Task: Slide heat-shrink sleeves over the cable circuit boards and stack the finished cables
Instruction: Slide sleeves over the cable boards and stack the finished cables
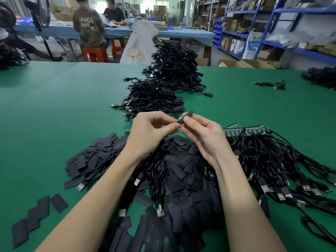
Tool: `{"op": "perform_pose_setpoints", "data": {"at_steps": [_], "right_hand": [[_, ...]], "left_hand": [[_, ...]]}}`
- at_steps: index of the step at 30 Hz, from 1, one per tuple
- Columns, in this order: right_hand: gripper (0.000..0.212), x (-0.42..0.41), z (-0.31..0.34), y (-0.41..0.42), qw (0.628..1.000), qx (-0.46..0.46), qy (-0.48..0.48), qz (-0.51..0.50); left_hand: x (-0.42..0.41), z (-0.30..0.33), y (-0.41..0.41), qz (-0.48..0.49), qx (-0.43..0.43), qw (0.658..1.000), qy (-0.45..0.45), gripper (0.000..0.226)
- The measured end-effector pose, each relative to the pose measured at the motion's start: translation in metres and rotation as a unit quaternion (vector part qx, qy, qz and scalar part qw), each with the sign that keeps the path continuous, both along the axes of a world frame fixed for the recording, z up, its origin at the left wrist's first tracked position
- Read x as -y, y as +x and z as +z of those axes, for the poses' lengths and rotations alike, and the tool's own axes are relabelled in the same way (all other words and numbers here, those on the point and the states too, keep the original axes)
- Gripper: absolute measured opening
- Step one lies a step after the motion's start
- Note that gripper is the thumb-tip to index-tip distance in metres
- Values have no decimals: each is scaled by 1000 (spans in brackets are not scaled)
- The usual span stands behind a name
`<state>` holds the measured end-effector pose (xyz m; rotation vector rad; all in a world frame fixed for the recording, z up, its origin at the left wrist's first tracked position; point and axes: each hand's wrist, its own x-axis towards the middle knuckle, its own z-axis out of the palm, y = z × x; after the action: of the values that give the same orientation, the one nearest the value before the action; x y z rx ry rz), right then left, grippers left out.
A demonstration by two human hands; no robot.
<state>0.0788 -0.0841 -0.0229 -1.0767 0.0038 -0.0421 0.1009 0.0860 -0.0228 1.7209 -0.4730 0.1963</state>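
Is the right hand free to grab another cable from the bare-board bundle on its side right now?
Probably not yet. The right hand pinches the sleeve together with the left hand. The unsleeved cable bundle lies close beside it, with nothing between them.

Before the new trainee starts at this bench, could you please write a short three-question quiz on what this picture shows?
1. True or false: both hands hold the black sleeve above the table.
2. Where do the bare green circuit boards lie? A) beside the right hand B) beside the left hand C) at the far edge
3. Fill in: the stack of finished cables lies ___ the hands.

Key: 1 true; 2 A; 3 beyond.
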Motion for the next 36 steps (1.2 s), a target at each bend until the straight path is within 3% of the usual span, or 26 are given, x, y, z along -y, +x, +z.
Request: {"op": "perform_pose_setpoints", "data": {"at_steps": [5, 13, 21, 29, 32, 36], "right_hand": [[37, -5, -1, 0, 997, 44, -45, -37], [18, -9, -3, 2, 998, 24, -20, -62], [21, -12, -2, 5, 997, 3, 37, -69], [45, -13, 0, 7, 994, 13, 86, -67], [36, -6, -2, 6, 994, -3, 72, -86], [21, 0, -6, 5, 993, -40, 43, -101]], "left_hand": [[3, 1, -1, 7, -26, 999, -17, 6], [2, 3, -1, 32, -26, 999, 16, 4], [4, 11, -1, 28, 2, 999, 43, 5], [-2, 74, 36, 27, 125, 969, 209, 7], [1, 98, 70, 28, 195, 932, 304, 6], [6, 74, 109, 22, 234, 886, 400, 5]]}}
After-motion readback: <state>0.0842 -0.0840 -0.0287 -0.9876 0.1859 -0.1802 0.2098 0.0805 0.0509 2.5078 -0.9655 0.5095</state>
